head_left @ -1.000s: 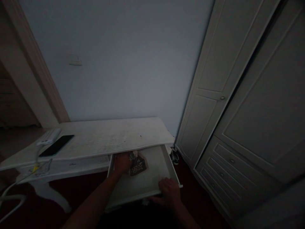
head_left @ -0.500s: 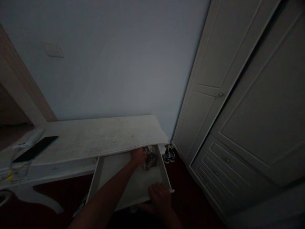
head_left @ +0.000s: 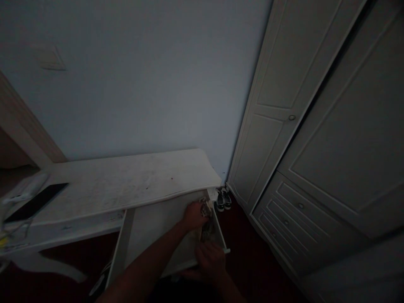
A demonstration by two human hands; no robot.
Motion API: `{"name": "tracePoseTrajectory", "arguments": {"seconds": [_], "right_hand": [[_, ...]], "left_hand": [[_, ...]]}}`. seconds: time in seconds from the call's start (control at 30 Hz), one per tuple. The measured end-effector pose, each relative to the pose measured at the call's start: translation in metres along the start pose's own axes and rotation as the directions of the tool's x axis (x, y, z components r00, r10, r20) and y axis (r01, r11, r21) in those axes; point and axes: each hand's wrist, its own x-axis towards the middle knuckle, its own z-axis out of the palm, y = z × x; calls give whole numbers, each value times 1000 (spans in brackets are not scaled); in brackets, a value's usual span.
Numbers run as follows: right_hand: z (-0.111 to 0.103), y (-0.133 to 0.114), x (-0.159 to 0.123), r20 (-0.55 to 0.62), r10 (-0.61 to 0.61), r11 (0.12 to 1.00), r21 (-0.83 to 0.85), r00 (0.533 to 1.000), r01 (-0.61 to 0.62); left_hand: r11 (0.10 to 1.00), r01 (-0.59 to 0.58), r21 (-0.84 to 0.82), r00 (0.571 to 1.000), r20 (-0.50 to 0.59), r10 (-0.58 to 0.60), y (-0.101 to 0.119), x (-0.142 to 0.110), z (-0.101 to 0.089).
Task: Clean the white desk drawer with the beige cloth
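A white drawer (head_left: 164, 214) is pulled out from under a white tabletop. In its far right part, my left hand (head_left: 194, 216) is closed around the upper end of a crumpled, patterned grey-and-pale item (head_left: 206, 229), perhaps cloth; its kind is unclear in the dim light. My right hand (head_left: 211, 256) is curled over the drawer's front edge near the right corner. Its fingertips reach inside, close to the item's near end, and whether they touch it is hard to see.
On the white tabletop (head_left: 132, 176) a dark flat tablet-like device (head_left: 38, 202) lies at the left, beside a white object (head_left: 30, 187) and cables. Dark shoes (head_left: 223, 200) stand on the dark red floor right of the drawer. A white wardrobe (head_left: 271, 139) fills the right side.
My left hand has moved right and slightly nearer, and the patterned item has shifted against the drawer's right side. My right hand stays at the front edge, its fingers now farther inside.
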Motion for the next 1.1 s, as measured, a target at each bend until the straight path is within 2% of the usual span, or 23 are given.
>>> {"name": "tracePoseTrajectory", "arguments": {"seconds": [0.13, 0.27, 0.37, 0.5, 0.6, 0.73, 0.8, 0.93, 1.1], "right_hand": [[-4, 0, 1, 69, 31, 999, 35, 997, -34], [-8, 0, 5, 74, 36, 998, 40, 997, -39], [-12, 2, 10, 93, 3, 1000, 3, 996, -3], [-17, 3, 15, 92, -26, 999, -45, 995, 30], [-18, 3, 15, 109, -29, 998, -54, 994, 35], [-18, 3, 14, 139, -9, 998, -64, 990, 18], [-17, 3, 13, 153, -5, 997, -72, 988, 16], [-15, 4, 11, 136, -4, 998, -68, 991, 13], [-13, 4, 10, 143, -8, 998, -59, 990, 17]], "left_hand": [[985, -167, 41, 970, 188, 157, 2, -30, 7], [959, -275, 63, 910, 339, 239, -4, -51, -4], [955, -277, 107, 888, 407, 212, -25, -66, -25], [943, -205, 261, 863, 503, 48, -76, -97, -59], [910, -166, 379, 887, 460, -29, -109, -127, -75], [884, -138, 448, 938, 346, -29, -124, -149, -81], [885, -106, 453, 959, 281, -29, -124, -145, -82], [905, -2, 425, 992, 115, -52, -126, -122, -93], [929, 171, 329, 985, -85, -152, -132, -94, -104]]}}
